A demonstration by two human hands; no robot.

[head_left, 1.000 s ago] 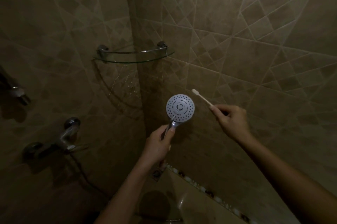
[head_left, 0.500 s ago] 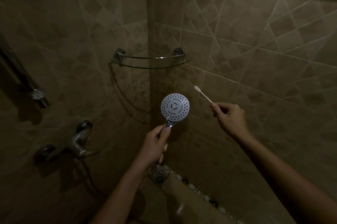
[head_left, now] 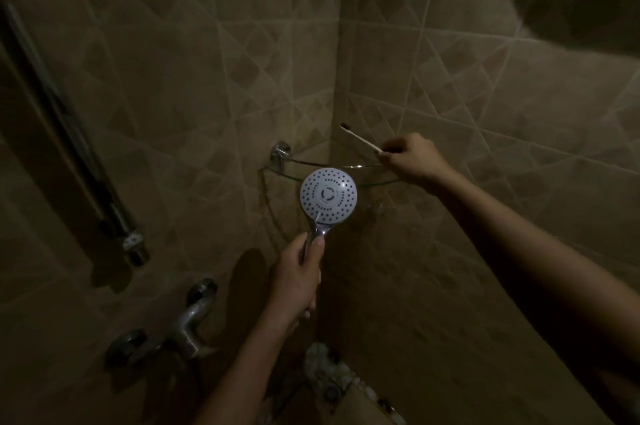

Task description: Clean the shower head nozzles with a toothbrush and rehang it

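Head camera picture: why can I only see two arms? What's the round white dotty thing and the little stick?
The camera sits on the person's head and looks down, so you see only their own arms in a dim tiled shower corner. The left hand grips the handle of the shower head, the round white thing; its dots are holes for water. The right hand pinches a toothbrush, held apart from the shower head. Behind them a glass corner shelf is fixed to the wall, and a metal tap sticks out lower left.
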